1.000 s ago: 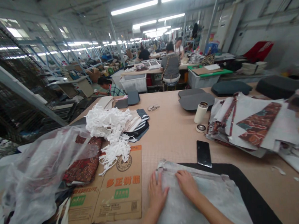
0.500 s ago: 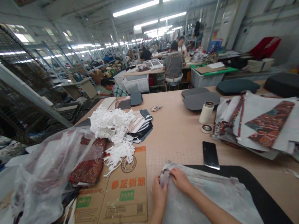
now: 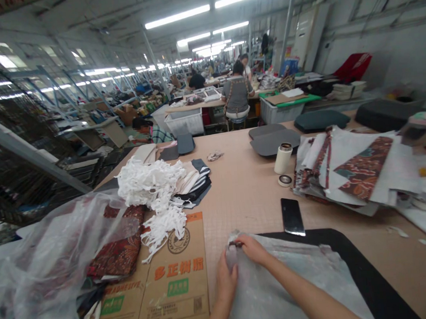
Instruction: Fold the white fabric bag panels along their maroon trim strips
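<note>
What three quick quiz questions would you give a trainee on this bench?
1. What lies directly under the pale sheet? A) a clear plastic bag, B) a black panel, C) a phone.
2. True or false: the left hand and the right hand both touch the pale sheet.
3. What lies heaped across the top of the flattened carton?

Key: 1 B; 2 true; 3 tangled white strips.
</note>
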Available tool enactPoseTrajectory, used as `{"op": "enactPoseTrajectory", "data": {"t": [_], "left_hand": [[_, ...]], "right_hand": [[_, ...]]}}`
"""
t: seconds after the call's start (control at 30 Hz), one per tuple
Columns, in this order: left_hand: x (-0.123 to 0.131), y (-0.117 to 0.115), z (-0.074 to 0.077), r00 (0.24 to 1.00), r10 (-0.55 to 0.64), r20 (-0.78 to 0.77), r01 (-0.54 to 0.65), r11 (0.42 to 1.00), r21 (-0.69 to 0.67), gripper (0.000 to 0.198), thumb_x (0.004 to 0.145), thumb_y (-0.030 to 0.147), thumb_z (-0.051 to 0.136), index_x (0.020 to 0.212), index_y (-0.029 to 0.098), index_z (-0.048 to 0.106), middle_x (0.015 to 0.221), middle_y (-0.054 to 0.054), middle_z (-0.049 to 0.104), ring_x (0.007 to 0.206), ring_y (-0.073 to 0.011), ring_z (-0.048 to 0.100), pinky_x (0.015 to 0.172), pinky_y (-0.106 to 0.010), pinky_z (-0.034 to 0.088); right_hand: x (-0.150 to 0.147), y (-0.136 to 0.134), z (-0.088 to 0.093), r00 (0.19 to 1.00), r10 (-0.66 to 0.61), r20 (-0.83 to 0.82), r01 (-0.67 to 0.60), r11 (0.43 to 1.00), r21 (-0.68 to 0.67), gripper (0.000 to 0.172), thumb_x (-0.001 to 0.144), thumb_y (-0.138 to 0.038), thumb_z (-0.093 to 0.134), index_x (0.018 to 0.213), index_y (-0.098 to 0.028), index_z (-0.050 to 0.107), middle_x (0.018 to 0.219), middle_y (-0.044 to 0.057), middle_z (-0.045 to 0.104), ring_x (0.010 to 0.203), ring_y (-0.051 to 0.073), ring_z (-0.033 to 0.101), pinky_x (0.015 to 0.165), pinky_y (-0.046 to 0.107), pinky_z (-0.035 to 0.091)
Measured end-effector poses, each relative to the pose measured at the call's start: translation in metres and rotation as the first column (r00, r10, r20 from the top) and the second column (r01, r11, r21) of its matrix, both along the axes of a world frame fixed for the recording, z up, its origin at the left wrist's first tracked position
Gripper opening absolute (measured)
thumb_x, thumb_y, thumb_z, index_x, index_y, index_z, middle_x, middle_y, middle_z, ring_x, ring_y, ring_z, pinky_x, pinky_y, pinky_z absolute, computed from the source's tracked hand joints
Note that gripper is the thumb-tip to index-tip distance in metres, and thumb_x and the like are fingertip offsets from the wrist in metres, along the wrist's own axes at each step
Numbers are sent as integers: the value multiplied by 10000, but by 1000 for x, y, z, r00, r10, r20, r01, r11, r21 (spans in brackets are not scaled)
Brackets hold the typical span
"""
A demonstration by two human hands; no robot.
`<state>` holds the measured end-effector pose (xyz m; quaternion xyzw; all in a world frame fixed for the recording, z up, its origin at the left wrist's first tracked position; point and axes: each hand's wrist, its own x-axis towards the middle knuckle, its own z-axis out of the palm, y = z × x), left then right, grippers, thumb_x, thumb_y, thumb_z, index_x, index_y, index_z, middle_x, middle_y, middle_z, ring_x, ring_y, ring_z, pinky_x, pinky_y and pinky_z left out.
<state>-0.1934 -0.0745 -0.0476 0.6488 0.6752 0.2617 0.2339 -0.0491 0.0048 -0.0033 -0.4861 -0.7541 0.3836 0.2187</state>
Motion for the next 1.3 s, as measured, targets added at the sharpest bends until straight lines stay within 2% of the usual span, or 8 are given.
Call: {"op": "enactPoseTrajectory", "data": {"t": [0.2, 0.33, 0.5, 0.7, 0.83, 1.0, 1.17, 1.3], "left_hand": [[5, 13, 13, 949, 198, 246, -177, 979, -102, 484, 800, 254, 443, 1251, 84, 400, 1242, -165, 540, 1143, -231, 517, 947, -329, 427], [3, 29, 12, 914, 297, 276, -260, 952, -163, 516, 711, 99, 457, 1221, 31, 423, 1161, -179, 586, 1048, -224, 580, 891, -289, 457], [9, 36, -1, 973, 156, 169, -155, 988, -18, 614, 622, 0, 422, 1229, 87, 462, 1129, -121, 611, 1046, -225, 574, 920, -300, 442], [7, 17, -5, 987, 126, -97, -109, 981, 162, 616, 656, -23, 342, 1250, 90, 460, 1108, -133, 590, 1061, -215, 541, 940, -314, 425], [16, -3, 7, 954, 140, -266, -57, 953, 297, 610, 693, -20, 334, 1265, 154, 456, 1298, -136, 465, 1228, -243, 399, 1011, -405, 349], [42, -38, 10, 877, -232, -420, 348, 910, 225, 416, 746, 183, 498, 1153, 231, 565, 1311, -93, 475, 1226, -277, 386, 1048, -507, 253], [30, -69, -5, 909, -139, -394, 233, 951, 202, 379, 783, 320, 516, 1149, 233, 568, 1261, -101, 513, 1151, -279, 443, 987, -469, 337], [23, -66, -3, 937, -84, -339, 146, 976, 162, 388, 767, 327, 541, 1141, 227, 570, 1283, -106, 485, 1177, -287, 421, 1004, -453, 322]], "right_hand": [[-19, 12, 5, 996, 42, 79, -38, 998, -46, 495, 642, -35, 363, 1053, -118, 627, 1111, 107, 623, 1030, 198, 556, 916, 327, 403], [-12, -9, 15, 989, -114, 94, 94, 977, 194, 474, 697, -25, 377, 1100, -160, 588, 1170, 78, 583, 1094, 176, 497, 960, 305, 359], [38, -100, -19, 900, -267, 346, 74, 874, 481, 322, 747, -91, 467, 1012, -214, 602, 1129, 64, 584, 987, 217, 521, 847, 340, 423], [165, -203, -53, 739, -513, 437, 166, 766, 621, 475, 714, -28, 430, 1108, -253, 575, 1147, 50, 585, 975, 207, 531, 839, 343, 414], [184, -198, -43, 638, -627, 448, 283, 731, 621, 371, 753, -131, 450, 1074, -229, 608, 1123, 93, 585, 1004, 237, 526, 829, 359, 422], [125, -170, -43, 697, -526, 487, 184, 788, 587, 492, 730, -253, 546, 1219, -302, 526, 1301, 76, 486, 1128, 286, 459, 908, 439, 357], [152, -196, -71, 746, -468, 474, 49, 749, 661, 483, 809, -397, 490, 1285, -323, 458, 1338, 45, 457, 1180, 242, 437, 930, 386, 336], [208, -209, -85, 702, -543, 460, 155, 747, 646, 433, 793, -462, 443, 1168, -290, 572, 1263, 53, 524, 1131, 253, 485, 910, 397, 374]]}}
